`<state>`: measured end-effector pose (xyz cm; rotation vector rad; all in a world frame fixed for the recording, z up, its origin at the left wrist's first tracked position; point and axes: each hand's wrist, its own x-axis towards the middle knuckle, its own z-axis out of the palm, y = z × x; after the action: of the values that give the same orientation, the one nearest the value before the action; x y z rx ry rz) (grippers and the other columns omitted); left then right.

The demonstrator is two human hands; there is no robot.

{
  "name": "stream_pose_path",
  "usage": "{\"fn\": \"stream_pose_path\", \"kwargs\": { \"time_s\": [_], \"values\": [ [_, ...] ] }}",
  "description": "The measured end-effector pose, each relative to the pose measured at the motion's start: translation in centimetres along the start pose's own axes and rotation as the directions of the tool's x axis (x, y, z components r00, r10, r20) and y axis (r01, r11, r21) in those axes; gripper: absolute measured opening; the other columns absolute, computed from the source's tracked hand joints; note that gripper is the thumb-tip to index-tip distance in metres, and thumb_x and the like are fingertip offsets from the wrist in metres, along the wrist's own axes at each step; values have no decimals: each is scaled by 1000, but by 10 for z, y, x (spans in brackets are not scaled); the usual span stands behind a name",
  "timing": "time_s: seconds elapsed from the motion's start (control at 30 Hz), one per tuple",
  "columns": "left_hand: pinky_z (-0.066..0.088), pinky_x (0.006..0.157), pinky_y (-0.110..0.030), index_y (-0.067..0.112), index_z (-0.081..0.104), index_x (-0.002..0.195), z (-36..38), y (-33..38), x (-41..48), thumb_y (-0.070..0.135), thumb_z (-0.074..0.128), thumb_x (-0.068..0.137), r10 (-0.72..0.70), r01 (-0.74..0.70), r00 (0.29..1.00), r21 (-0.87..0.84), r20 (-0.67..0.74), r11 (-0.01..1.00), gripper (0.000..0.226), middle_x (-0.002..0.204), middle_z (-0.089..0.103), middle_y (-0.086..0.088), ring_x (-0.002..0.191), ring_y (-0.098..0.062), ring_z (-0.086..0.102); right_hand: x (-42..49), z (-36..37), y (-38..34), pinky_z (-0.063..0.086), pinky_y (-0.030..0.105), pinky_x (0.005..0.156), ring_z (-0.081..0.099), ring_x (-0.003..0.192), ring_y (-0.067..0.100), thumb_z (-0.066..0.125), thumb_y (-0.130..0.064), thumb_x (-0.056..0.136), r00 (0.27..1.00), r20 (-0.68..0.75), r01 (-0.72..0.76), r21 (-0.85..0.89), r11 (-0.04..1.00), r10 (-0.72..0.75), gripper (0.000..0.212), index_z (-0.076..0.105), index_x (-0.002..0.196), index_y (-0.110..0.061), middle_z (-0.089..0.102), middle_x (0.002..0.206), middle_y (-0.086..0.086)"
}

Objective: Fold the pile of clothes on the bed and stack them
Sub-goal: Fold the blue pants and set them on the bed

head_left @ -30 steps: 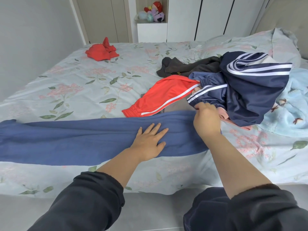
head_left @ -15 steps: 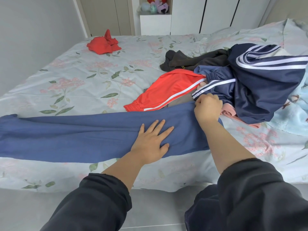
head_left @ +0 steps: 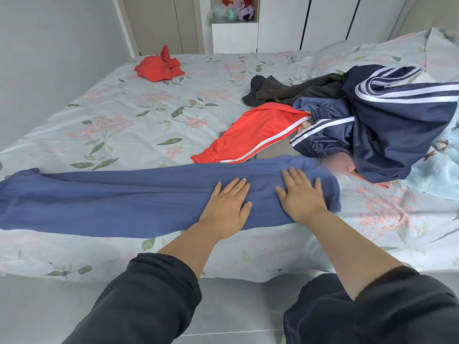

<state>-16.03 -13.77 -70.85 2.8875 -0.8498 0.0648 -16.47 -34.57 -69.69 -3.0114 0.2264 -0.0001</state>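
Blue trousers [head_left: 111, 199] lie stretched flat along the near edge of the bed [head_left: 129, 125], legs folded together and pointing left. My left hand [head_left: 227, 207] presses flat on them, fingers spread. My right hand [head_left: 299, 194] lies flat on their waist end at the right. Behind them is the pile: red striped shorts [head_left: 250, 135], a navy jacket with white stripes [head_left: 387, 127], a dark grey garment [head_left: 293, 91] and something pink [head_left: 370, 181] under the jacket.
A crumpled red garment [head_left: 160, 67] lies at the far left of the bed. A light blue fleece blanket [head_left: 442, 165] is at the right edge. White wardrobes [head_left: 280, 23] and a shelf with soft toys [head_left: 233, 11] stand behind; grey floor is below.
My right hand has let go of the trousers' upper waist edge and now lies flat and open on them. My left hand stays pressed on the cloth.
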Motion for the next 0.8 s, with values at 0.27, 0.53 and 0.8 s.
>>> {"fn": "stream_pose_path", "kwargs": {
  "time_s": [0.27, 0.53, 0.8],
  "values": [
    [-7, 116, -49, 29, 7, 153, -22, -70, -69, 54, 15, 97, -158, 155, 987, 207, -2, 966, 61, 161, 8, 6, 148, -16, -1, -1, -18, -88, 0, 51, 116, -1, 147, 27, 27, -42, 100, 972, -200, 133, 46, 990, -121, 61, 12, 152, -12, 4, 160, 9],
    [39, 94, -37, 12, 63, 121, -44, -118, -138, 22, 62, 82, -151, 155, 974, 9, -171, 988, 41, 118, 57, -7, 111, -28, 51, -9, 11, -169, -3, 53, 115, -2, 147, 22, 15, -47, 101, 954, 192, 239, -22, 971, -230, 59, 7, 153, -20, -1, 161, 1],
    [34, 101, -34, 17, 60, 126, -64, -174, -157, 31, 37, 102, -410, 398, 895, -97, -174, 912, 36, 125, 58, 1, 115, -22, 48, 8, -1, -220, 27, 40, 109, 37, 129, 29, 40, -23, 99, 927, -148, 370, 203, 906, -345, 40, 46, 136, -8, 46, 139, 10]
  ]
}}
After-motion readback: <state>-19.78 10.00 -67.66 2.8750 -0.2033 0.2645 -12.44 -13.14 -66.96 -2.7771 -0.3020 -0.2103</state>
